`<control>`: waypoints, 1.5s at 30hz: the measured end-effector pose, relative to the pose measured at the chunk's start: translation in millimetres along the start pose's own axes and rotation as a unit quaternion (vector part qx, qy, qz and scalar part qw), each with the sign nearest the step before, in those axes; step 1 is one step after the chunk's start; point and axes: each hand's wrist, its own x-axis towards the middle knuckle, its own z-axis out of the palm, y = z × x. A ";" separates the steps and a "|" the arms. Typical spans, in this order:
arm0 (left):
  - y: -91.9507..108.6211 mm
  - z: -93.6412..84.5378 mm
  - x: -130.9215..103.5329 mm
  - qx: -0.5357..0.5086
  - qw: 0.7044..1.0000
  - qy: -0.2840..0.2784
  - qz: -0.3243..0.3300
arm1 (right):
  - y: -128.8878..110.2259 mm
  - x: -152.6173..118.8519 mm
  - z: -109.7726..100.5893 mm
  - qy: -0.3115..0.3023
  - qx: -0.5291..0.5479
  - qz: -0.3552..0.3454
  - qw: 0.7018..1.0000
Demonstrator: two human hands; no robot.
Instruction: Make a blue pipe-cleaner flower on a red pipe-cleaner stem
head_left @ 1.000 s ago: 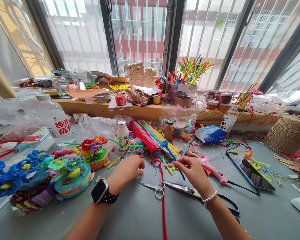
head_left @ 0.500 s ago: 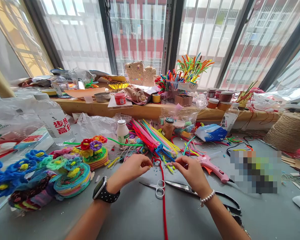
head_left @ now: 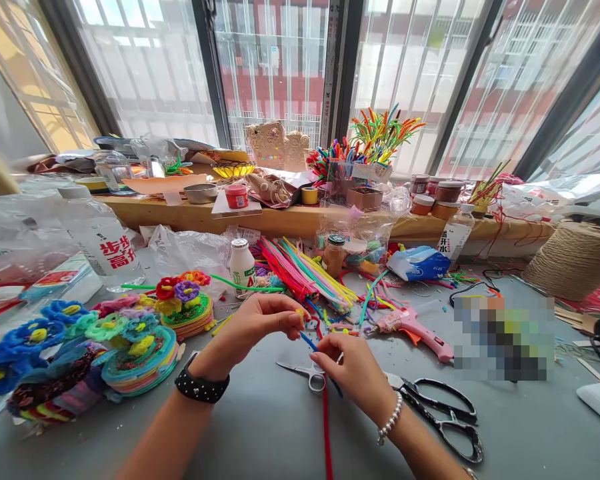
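My right hand is closed on a blue pipe cleaner, whose lower end sticks out below the fingers. The upper end meets the fingertips of my left hand. Those fingers pinch a small yellow piece; its exact shape is mostly hidden. Beneath the hands a long red pipe cleaner runs toward me across the grey table. Small white-handled scissors lie beside it. Large black-handled scissors rest partly under my right wrist.
Pipe-cleaner flowers on round bases stand at left. Behind the hands lie a pipe-cleaner bundle, a white bottle and a brown jar. A pink glue gun and a twine spool are at right.
My right hand has picked up a blue pipe cleaner and moved left and nearer to me. My left hand has risen slightly, keeping the yellow piece, and the two hands are closer together.
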 end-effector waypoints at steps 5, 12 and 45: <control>-9.3 7.5 8.7 0.139 0.988 -0.006 -0.062 | -4.0 -0.9 -7.4 0.035 0.010 -0.041 0.998; -19.9 17.0 7.9 0.219 0.971 -0.092 -0.041 | -6.5 -1.4 -13.1 -0.003 0.017 -0.084 0.996; -25.6 33.3 4.2 0.474 0.851 0.039 0.223 | -4.8 -1.5 -10.3 0.139 0.037 -0.072 0.987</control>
